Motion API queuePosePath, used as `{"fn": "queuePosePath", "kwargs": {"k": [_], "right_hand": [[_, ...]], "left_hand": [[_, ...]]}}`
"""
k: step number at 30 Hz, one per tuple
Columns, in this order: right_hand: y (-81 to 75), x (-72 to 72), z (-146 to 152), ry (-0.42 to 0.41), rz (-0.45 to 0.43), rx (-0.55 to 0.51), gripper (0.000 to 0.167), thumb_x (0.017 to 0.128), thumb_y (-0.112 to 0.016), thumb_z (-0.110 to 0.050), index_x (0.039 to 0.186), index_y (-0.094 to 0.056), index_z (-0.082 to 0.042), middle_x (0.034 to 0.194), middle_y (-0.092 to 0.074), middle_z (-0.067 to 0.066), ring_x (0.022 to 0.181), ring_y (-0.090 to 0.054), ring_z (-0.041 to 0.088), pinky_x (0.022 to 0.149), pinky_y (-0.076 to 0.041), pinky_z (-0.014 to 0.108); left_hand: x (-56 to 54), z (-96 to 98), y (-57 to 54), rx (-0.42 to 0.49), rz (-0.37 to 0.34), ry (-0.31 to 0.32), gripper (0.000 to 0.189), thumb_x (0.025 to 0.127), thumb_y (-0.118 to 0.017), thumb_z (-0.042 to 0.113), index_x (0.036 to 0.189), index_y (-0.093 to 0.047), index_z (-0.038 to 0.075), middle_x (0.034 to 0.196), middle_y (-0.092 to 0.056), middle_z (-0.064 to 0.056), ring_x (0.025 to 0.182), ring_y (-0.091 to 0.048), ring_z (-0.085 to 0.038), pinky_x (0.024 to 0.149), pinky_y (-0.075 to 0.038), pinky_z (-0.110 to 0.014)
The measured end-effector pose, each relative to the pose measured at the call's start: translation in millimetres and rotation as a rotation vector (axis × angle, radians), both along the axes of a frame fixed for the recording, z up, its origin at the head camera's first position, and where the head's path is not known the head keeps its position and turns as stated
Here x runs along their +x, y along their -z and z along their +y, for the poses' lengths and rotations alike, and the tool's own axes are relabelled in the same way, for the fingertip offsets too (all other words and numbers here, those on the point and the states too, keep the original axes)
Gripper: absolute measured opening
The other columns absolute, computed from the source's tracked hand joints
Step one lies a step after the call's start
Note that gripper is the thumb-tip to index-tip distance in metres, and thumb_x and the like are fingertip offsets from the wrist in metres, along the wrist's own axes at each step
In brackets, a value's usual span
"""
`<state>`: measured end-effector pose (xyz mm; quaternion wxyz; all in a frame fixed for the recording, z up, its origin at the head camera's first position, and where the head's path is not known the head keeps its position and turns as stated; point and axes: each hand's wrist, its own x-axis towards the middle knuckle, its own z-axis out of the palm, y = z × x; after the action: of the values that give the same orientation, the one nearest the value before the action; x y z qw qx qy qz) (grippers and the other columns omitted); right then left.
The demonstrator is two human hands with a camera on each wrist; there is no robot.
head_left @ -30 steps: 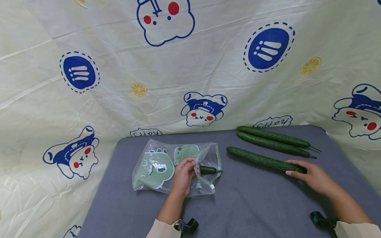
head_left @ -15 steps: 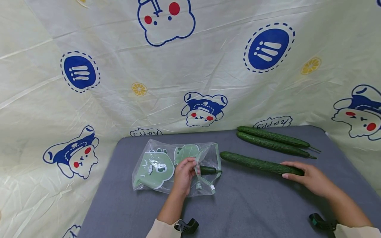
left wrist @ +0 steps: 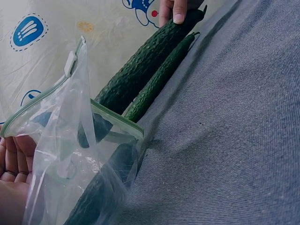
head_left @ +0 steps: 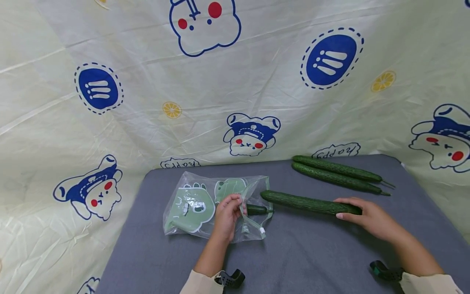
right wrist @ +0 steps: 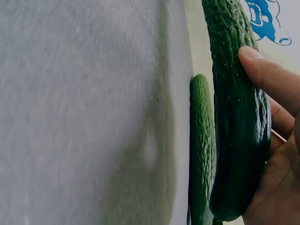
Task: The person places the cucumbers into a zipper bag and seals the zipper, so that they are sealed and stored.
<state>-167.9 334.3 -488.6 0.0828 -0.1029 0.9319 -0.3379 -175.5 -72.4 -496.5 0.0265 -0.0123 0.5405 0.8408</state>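
A long dark green cucumber (head_left: 301,203) is gripped near its right end by my right hand (head_left: 361,214). Its far tip overlaps the mouth of a clear zip bag (head_left: 262,185) in the head view. The bag, printed with pale green cartoon shapes, lies on the table. My left hand (head_left: 228,214) pinches the bag's edge and holds its mouth apart. Inside the bag lies another cucumber (head_left: 256,210), its stem end toward the opening. In the right wrist view my thumb (right wrist: 269,75) presses along the held cucumber's side.
Two more cucumbers (head_left: 338,178) lie side by side at the back right of the grey table (head_left: 293,257). Behind the table hangs a pale curtain (head_left: 147,73) with cartoon prints. A white zip slider (left wrist: 70,64) sits on the bag's green seal.
My right hand has moved left with the cucumber, bringing its tip from beside the bag to over the bag's mouth. The left hand and the bag stay in place.
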Motion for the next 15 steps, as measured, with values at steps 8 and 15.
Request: {"fn": "queuePosePath", "kwargs": {"k": [8, 15], "right_hand": [[3.0, -7.6, -16, -0.039, 0.039, 0.006, 0.059, 0.093, -0.067, -0.049, 0.140, -0.058, -0.014, 0.144, -0.055, 0.024, 0.132, -0.049, 0.050, 0.093, -0.048, 0.064], [9.0, -13.2, -32, -0.062, 0.059, -0.006, 0.059, 0.093, -0.067, -0.050, 0.138, -0.060, -0.013, 0.143, -0.057, 0.022, 0.133, -0.049, 0.049, 0.097, -0.046, 0.066]], "left_hand": [[-0.7, -0.5, -0.1, 0.007, -0.004, 0.001, 0.010, 0.093, -0.052, 0.003, 0.091, -0.061, 0.007, 0.073, -0.060, 0.001, 0.064, -0.057, -0.009, 0.062, -0.052, -0.021], [-0.1, 0.1, -1.0, 0.009, -0.003, 0.004, 0.011, 0.093, -0.052, 0.003, 0.090, -0.062, 0.008, 0.073, -0.060, 0.001, 0.064, -0.057, -0.009, 0.062, -0.052, -0.021]]}}
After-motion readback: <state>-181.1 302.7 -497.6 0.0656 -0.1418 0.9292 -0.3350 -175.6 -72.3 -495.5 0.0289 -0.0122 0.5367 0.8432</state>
